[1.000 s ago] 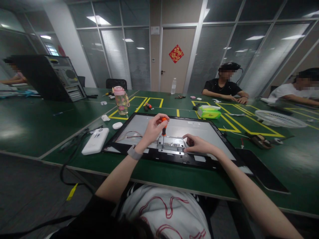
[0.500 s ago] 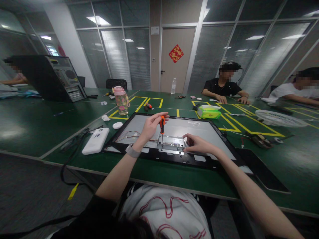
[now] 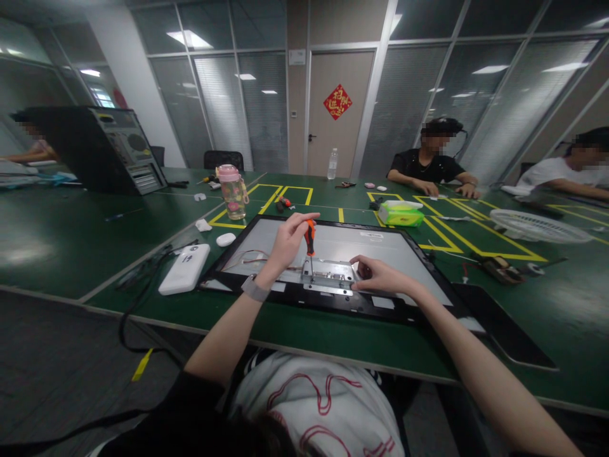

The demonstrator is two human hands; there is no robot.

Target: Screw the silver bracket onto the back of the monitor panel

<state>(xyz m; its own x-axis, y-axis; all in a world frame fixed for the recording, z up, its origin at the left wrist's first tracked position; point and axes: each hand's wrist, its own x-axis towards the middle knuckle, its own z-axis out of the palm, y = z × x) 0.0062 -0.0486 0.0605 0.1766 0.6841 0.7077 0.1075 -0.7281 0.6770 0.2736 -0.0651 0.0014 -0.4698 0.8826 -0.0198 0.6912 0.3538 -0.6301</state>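
An orange and black screwdriver stands nearly upright, its handle in the fingers of my left hand. The tip of its shaft meets the left part of a silver metal bracket. My right hand grips the bracket's right end between thumb and fingers. Under the bracket lies a flat display panel with a grey back and a black frame. Thin wires run across the panel to the left of the bracket.
Left of the panel are a white phone-shaped power bank, a white earbud case and a pink-lidded bottle. A green tissue pack, a white fan grille and a black mat lie right. People sit across the table.
My left hand's index finger has shifted slightly on top of the screwdriver handle. The view has drifted a little; my right hand stays on the bracket.
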